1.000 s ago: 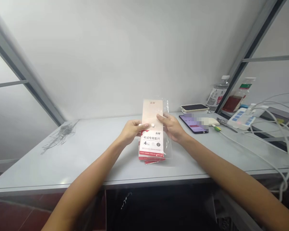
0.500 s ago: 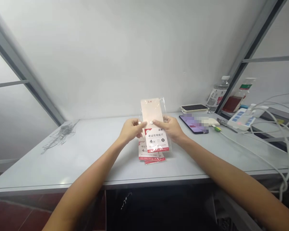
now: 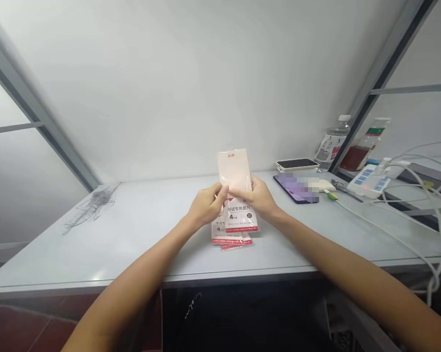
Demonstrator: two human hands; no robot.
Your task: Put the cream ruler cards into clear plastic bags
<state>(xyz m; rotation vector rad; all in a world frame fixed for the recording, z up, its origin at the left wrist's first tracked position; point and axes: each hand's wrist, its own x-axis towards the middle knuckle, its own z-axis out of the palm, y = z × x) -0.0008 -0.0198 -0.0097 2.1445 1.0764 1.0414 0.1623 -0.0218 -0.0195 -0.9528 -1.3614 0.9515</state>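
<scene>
Both hands hold up a flat ruler-set packet [image 3: 235, 171], a pale pink card with a red and white printed lower part in a clear plastic sleeve. My left hand [image 3: 208, 203] is closed on its left edge, thumb on the front. On the right edge my right hand [image 3: 261, 198] grips it the same way, the two thumbs almost meeting at mid-height. Its fingers behind the card are hidden. Below and behind it, more ruler-set packets [image 3: 225, 237] lie overlapping on the grey-white table [image 3: 143, 234], partly covered by the held one.
Right of my hands lie a purple-screened phone [image 3: 292, 189], another phone [image 3: 297, 165] in a pale case and a white power strip [image 3: 369, 182] with tangled cables [image 3: 440, 234]. A clear bottle [image 3: 332, 144] and one with dark red liquid [image 3: 362, 146] stand behind. Black scribbles [image 3: 94, 205] mark the table's left.
My left hand has shifted slightly right and grips closer to the middle of the packet. The sleeve, which stuck out loosely on the right, now sits closer around the card.
</scene>
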